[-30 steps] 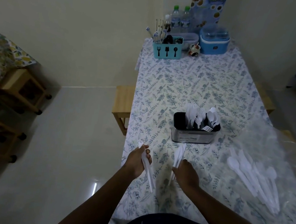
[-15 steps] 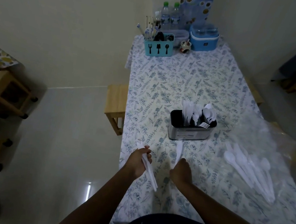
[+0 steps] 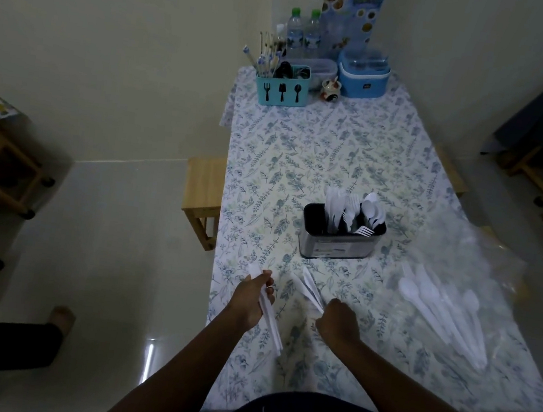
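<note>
My left hand [image 3: 250,301] grips a bundle of white plastic knives [image 3: 271,323] near the table's left edge; their ends stick out above and below my fist. My right hand [image 3: 337,321] holds a second small bunch of white knives [image 3: 309,288] that points up and to the left over the cloth. Beyond both hands stands a metal cutlery caddy [image 3: 341,241] with white knives, forks and spoons upright in it. A pile of white plastic spoons [image 3: 439,312] lies on clear plastic wrap to the right.
The table [image 3: 303,161] has a floral cloth. At its far end stand a blue utensil holder [image 3: 282,88], water bottles [image 3: 301,35] and a blue lidded container [image 3: 363,74]. A wooden stool [image 3: 202,193] sits at the table's left side. Another person's foot [image 3: 62,318] is on the floor.
The knives in my right hand have tilted from pointing straight ahead to pointing up-left, and my right hand has drawn slightly right. My left hand keeps its bundle. The camera shifted a little.
</note>
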`<state>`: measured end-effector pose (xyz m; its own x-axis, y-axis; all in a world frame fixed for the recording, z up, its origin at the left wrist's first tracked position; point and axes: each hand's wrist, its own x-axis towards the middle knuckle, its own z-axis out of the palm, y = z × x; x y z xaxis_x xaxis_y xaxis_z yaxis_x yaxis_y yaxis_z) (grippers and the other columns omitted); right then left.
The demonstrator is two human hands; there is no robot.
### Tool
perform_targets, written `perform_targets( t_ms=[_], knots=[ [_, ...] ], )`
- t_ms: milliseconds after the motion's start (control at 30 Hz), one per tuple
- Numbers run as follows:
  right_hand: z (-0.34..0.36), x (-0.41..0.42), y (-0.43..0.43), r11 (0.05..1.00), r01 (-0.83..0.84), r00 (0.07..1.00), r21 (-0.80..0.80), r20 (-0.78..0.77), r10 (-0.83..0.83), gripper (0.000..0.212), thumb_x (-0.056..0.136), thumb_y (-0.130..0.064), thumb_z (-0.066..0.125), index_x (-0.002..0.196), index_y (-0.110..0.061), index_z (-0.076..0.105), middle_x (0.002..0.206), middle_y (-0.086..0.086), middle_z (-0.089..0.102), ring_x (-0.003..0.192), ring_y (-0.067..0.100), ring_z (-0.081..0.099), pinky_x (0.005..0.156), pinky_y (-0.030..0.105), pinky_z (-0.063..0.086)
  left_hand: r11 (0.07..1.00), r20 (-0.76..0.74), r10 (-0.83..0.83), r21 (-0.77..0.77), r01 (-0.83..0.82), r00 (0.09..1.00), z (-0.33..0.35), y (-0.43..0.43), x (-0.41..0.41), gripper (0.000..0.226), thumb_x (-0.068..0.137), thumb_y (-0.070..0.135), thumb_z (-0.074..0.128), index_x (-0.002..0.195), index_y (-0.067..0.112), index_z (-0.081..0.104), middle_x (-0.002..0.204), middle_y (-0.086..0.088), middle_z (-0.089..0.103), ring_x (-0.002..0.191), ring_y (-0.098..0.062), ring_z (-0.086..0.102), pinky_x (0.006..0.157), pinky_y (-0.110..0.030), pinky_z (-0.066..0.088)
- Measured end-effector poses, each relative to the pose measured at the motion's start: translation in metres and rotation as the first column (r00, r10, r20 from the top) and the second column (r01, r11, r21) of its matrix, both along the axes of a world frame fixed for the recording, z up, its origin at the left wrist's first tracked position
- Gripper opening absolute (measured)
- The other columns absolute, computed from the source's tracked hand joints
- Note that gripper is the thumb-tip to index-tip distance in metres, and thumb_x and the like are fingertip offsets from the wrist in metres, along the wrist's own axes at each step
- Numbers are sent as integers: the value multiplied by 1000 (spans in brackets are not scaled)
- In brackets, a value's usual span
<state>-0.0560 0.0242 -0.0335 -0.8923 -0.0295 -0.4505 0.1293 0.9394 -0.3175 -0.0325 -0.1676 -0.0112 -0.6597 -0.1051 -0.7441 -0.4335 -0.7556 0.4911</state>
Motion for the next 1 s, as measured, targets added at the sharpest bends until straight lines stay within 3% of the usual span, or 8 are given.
perform_targets(
  t_ms=[200, 300, 367, 467, 567, 733, 867, 1000],
  knots=[
    [3, 6, 3, 997, -82, 988, -6, 130, 82, 31, 90, -6, 47, 120, -1, 42, 113, 18, 54, 99, 30, 58, 81, 36, 51, 1000, 5, -2, 8, 2, 1000, -6, 7, -1, 24, 98, 19, 52, 78, 7, 57, 64, -3, 57, 50, -12, 55, 51, -24, 51],
    [12, 5, 8, 995, -76, 979, -70, 186, 87, 54, 89, -1, 43, 139, 0, 20, 94, 13, 59, 74, 19, 58, 60, 30, 49, 1000, 15, 8, 6, -8, 1000, -6, 12, -2, 26, 99, 20, 50, 78, 6, 55, 72, -4, 58, 68, -17, 56, 70, -31, 51],
    [21, 4, 14, 989, -72, 973, -130, 211, 99, 60, 92, -2, 38, 144, -1, 8, 74, 6, 54, 58, 13, 50, 49, 26, 39, 1000, 36, -6, -22, 7, 999, -5, 17, -3, 23, 100, 20, 49, 84, 5, 57, 82, -6, 60, 79, -18, 59, 71, -31, 54],
    [36, 10, 23, 965, -109, 981, -240, 132, 144, 38, 96, -9, 37, 131, -2, 25, 66, 4, 53, 51, 14, 46, 47, 29, 36, 999, 64, 14, -41, -11, 998, -1, 28, -5, 19, 99, 17, 50, 90, 4, 58, 87, -8, 62, 78, -18, 59, 56, -25, 57],
    [55, 21, 31, 924, -195, 967, -329, 90, 236, 15, 98, -14, 38, 111, -10, 30, 67, 1, 50, 50, 12, 44, 44, 24, 34, 995, 56, -41, -91, 46, 998, 5, 40, -7, 27, 99, 26, 49, 88, 3, 60, 76, -6, 61, 65, -15, 56, 56, -28, 49],
    [67, 30, 39, 906, -277, 946, -319, 75, 316, 17, 99, -15, 38, 113, -12, 30, 65, -2, 43, 48, 9, 41, 41, 19, 27, 986, 5, -90, -143, 90, 996, 8, 57, -11, 35, 99, 33, 48, 84, 4, 59, 70, -7, 50, 59, -17, 46, 59, -29, 42],
    [72, 23, 43, 911, -318, 936, -262, 65, 345, 15, 99, -15, 38, 111, -7, 36, 66, -5, 40, 52, 7, 41, 42, 20, 27, 991, -6, -82, -108, 81, 997, 14, 66, -15, 37, 100, 36, 47, 100, 3, 62, 98, -15, 66, 90, -27, 63, 76, -37, 52],
    [73, 22, 46, 891, -395, 905, -224, 72, 419, 26, 99, -16, 38, 121, -2, 37, 66, -7, 34, 52, 5, 36, 44, 20, 24, 990, 14, -90, -106, 91, 996, 20, 72, -14, 43, 100, 40, 43, 110, 0, 58, 100, -19, 66, 93, -31, 64, 69, -39, 55]
  ],
)
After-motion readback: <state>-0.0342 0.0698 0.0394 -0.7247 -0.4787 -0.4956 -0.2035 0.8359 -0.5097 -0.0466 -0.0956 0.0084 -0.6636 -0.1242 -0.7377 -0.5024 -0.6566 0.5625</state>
